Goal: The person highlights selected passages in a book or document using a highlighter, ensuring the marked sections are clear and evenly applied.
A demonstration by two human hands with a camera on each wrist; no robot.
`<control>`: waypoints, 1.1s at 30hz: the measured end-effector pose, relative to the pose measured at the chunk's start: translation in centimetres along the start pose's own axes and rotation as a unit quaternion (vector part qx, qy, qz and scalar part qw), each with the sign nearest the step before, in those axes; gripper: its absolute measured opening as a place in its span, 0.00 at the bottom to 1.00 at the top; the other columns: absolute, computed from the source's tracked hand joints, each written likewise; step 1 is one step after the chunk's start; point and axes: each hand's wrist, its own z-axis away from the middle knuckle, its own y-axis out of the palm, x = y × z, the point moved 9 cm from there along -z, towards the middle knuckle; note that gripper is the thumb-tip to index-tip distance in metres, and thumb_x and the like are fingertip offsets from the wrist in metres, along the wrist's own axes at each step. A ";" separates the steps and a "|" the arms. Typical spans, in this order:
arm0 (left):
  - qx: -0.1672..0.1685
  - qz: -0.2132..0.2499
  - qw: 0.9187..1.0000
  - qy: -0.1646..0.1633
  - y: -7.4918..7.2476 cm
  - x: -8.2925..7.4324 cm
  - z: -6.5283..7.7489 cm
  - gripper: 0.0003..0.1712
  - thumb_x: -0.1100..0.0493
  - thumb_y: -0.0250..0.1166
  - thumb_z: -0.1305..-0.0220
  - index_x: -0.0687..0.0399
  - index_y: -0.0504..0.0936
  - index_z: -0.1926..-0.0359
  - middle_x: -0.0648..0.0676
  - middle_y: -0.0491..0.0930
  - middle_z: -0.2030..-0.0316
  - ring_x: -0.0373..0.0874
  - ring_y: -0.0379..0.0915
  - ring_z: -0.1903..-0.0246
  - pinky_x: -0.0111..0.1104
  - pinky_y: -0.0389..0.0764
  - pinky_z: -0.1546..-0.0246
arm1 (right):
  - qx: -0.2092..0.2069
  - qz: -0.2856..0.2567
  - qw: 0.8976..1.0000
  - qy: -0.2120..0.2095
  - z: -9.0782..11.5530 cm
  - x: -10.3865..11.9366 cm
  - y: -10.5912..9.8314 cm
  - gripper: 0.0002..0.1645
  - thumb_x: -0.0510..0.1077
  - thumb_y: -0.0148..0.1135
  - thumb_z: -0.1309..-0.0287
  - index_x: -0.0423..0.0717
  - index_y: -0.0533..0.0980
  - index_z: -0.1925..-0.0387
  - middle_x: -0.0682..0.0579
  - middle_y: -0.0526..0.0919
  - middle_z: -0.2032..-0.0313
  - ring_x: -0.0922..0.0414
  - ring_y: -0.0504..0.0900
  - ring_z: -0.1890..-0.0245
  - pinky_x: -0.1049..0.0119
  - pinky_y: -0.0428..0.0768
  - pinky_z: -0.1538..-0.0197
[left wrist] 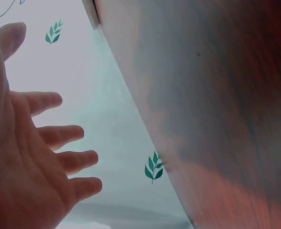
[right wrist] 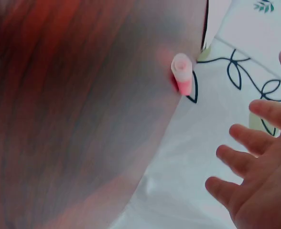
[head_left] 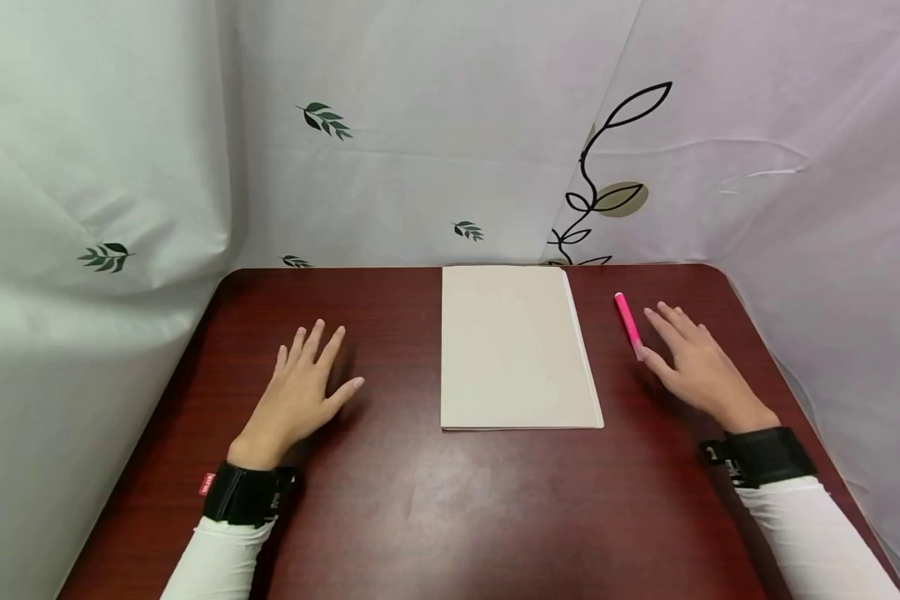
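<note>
My left hand (head_left: 294,398) is on the left side of the table, palm down with its fingers spread and nothing held. In the left wrist view the same hand (left wrist: 30,152) shows its palm and straight fingers. On the right, my right hand (head_left: 696,368) reaches with relaxed fingers beside a pink marker (head_left: 627,323); the thumb tip is close to the marker's pale end, and whether they touch cannot be told. The right wrist view shows the marker (right wrist: 182,76) apart from the fingers of the right hand (right wrist: 260,167). Between the hands lies a beige folder (head_left: 513,350).
A white sheet edge (head_left: 581,333) shows along the folder's right side. The dark red wooden table (head_left: 450,517) has rounded far corners. White cloth (head_left: 420,100) with leaf prints hangs behind and along both sides. Each wrist wears a black band (head_left: 243,493).
</note>
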 end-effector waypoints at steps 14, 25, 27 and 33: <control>-0.009 0.003 0.999 0.031 0.1 -2.5 -0.4 0.46 0.37 0.60 0.27 0.56 0.58 0.20 0.69 0.54 0.21 0.72 0.48 0.23 0.69 0.53 0.28 | -0.043 -0.018 0.996 -0.081 -0.6 3.6 0.6 0.39 0.46 0.69 0.36 0.39 0.68 0.27 0.36 0.69 0.28 0.35 0.69 0.32 0.33 0.70 0.36; -0.033 0.007 0.998 0.055 -0.1 -5.0 -1.1 0.44 0.41 0.62 0.27 0.58 0.61 0.21 0.69 0.57 0.22 0.70 0.54 0.24 0.67 0.56 0.28 | -0.039 -0.040 0.993 -0.106 -1.1 5.5 1.8 0.35 0.40 0.67 0.35 0.37 0.70 0.29 0.35 0.70 0.30 0.35 0.69 0.31 0.34 0.70 0.35; -0.036 0.009 0.998 0.059 0.0 -5.6 -1.2 0.43 0.42 0.62 0.27 0.59 0.61 0.21 0.69 0.57 0.22 0.69 0.56 0.25 0.67 0.57 0.28 | -0.030 -0.040 0.993 -0.108 -1.1 5.7 2.2 0.34 0.38 0.65 0.34 0.37 0.69 0.29 0.34 0.70 0.30 0.35 0.69 0.31 0.34 0.70 0.35; -0.033 0.015 0.996 0.077 0.2 -7.7 -1.3 0.43 0.42 0.63 0.27 0.60 0.61 0.22 0.69 0.57 0.23 0.68 0.59 0.26 0.63 0.58 0.27 | 0.026 -0.050 0.993 -0.102 -1.2 6.2 3.8 0.34 0.38 0.62 0.31 0.34 0.66 0.27 0.32 0.66 0.28 0.35 0.67 0.29 0.34 0.68 0.32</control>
